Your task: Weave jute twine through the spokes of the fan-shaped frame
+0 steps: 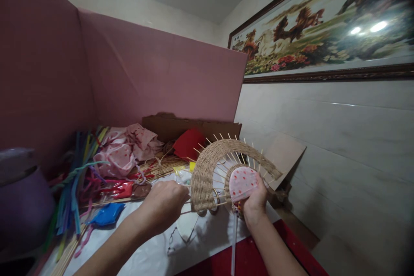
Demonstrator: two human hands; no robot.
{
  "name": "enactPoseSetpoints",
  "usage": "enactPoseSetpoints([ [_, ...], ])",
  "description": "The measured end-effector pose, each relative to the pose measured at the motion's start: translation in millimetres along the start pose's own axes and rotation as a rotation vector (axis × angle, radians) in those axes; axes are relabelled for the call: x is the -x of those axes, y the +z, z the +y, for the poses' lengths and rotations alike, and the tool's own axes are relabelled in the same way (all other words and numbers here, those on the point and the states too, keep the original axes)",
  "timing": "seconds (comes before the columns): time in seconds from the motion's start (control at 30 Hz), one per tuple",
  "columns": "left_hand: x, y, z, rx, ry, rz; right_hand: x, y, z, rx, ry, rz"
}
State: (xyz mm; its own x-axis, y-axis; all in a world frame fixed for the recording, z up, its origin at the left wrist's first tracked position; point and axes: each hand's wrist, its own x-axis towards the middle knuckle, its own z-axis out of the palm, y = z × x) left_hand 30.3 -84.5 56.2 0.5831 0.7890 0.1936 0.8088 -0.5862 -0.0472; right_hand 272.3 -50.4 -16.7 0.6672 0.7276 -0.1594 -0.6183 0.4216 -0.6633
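Head view: half-round woven fan between two hands

It sits right of lower centre. The right hand is clamped on the pink strawberry-print centre; the left hand is curled into a fist at the lower-left edge, anything inside it hidden. Steadying the centre while sparing the thin sticks should keep the weave even. Far left, a purple container is cut off and blurred.

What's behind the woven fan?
Beyond the upper left of the woven fan, a red piece and brown cardboard strip show. What its weave covers cannot be seen.
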Motion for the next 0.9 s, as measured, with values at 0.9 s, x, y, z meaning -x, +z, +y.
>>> enactPoseSetpoints([
  [0.9, 3, -15.9, -2, 0.122, 0.010, 0.086, -10, -4, 2, -0.022, 0.018, 0.012],
])
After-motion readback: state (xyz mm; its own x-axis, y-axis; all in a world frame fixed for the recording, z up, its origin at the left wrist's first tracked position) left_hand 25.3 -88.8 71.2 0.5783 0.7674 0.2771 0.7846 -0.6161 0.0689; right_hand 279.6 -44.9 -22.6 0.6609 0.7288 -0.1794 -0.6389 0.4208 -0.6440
